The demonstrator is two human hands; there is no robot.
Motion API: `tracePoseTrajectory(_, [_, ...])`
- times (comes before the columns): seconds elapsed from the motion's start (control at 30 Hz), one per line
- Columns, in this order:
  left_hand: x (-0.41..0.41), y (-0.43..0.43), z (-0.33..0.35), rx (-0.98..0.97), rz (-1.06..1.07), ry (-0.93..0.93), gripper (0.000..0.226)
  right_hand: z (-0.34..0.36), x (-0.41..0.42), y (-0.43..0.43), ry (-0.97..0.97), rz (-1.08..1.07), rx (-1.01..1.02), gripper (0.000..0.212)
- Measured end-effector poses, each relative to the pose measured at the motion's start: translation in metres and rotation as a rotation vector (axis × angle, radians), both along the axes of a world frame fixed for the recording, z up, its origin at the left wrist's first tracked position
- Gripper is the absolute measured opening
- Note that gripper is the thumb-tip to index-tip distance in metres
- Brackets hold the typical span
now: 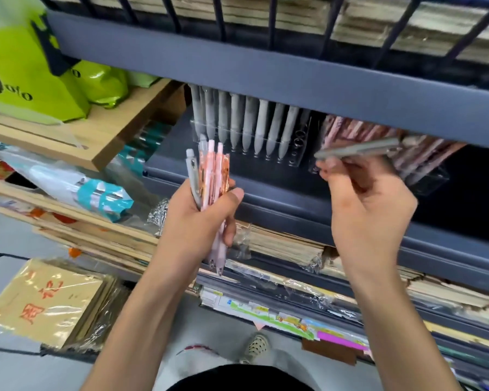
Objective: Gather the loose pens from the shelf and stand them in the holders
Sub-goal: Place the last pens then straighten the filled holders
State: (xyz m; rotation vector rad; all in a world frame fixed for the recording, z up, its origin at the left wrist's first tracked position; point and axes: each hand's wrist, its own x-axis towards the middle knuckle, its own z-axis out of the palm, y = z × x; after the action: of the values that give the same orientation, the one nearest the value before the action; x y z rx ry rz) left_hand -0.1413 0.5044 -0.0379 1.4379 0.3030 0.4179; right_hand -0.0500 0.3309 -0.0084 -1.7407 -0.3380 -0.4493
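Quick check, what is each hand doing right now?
Left hand: grips a bunch of pens, held upright.
Right hand: pinches one grey pen near the holders.

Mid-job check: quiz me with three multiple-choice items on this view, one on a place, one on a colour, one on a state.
1. The grey-pen holder stands: A) left of the pink-pen holder; B) right of it; C) on the floor.
2. The pen in the right hand is: A) green; B) grey; C) black.
3. The left hand: A) hangs empty; B) lies flat; C) grips a bundle of pens.
Answers: 1A, the holders sit side by side on the shelf; 2B, grey like the racked pens; 3C, fingers curl round the bundle.
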Motion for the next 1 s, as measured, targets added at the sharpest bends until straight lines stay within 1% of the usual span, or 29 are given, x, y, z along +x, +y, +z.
tracePoseTrajectory(0.13, [0.003,0.006,0.001,-0.012,-0.056,-0.011,0.013,0.002,0.013,0.017,-0.105,-0.178,-0.007,0.015])
tracePoseTrajectory(0.27, [0.003,0.013,0.001,-0.007,-0.117,-0.002,0.016,0.003,0.016,0.032,-0.235,-0.271,-0.048,0.006])
tracePoseTrajectory(0.33, [0.003,0.015,0.002,-0.005,-0.144,-0.003,0.015,0.007,0.016,0.039,-0.287,-0.296,-0.072,0.011])
tracePoseTrajectory(0.4, [0.002,0.017,0.002,-0.015,-0.175,-0.012,0.014,0.012,0.018,0.043,-0.309,-0.304,-0.146,0.011])
tracePoseTrajectory(0.47, [-0.003,0.018,0.0,-0.02,-0.204,-0.015,0.016,0.018,0.021,0.044,-0.281,-0.276,-0.249,0.011])
tracePoseTrajectory(0.53, [-0.009,0.021,-0.002,-0.03,-0.222,-0.013,0.015,0.023,0.022,0.043,-0.262,-0.259,-0.375,0.015])
tracePoseTrajectory(0.63, [-0.017,0.025,-0.008,-0.062,-0.225,0.006,0.012,0.031,0.028,0.041,-0.213,-0.321,-0.669,0.028])
tracePoseTrajectory(0.73, [-0.023,0.032,-0.011,-0.059,-0.239,0.025,0.012,0.038,0.035,0.043,-0.152,-0.358,-0.852,0.032])
tracePoseTrajectory(0.8, [-0.027,0.036,-0.011,-0.065,-0.242,0.04,0.009,0.039,0.038,0.047,-0.118,-0.346,-0.904,0.031])
tracePoseTrajectory(0.9, [-0.032,0.039,-0.011,-0.046,-0.246,0.05,0.007,0.04,0.039,0.054,-0.053,-0.301,-0.908,0.029])
tracePoseTrajectory(1.0, [-0.036,0.04,-0.011,-0.042,-0.255,0.041,0.006,0.045,0.042,0.058,-0.025,-0.323,-0.955,0.027])
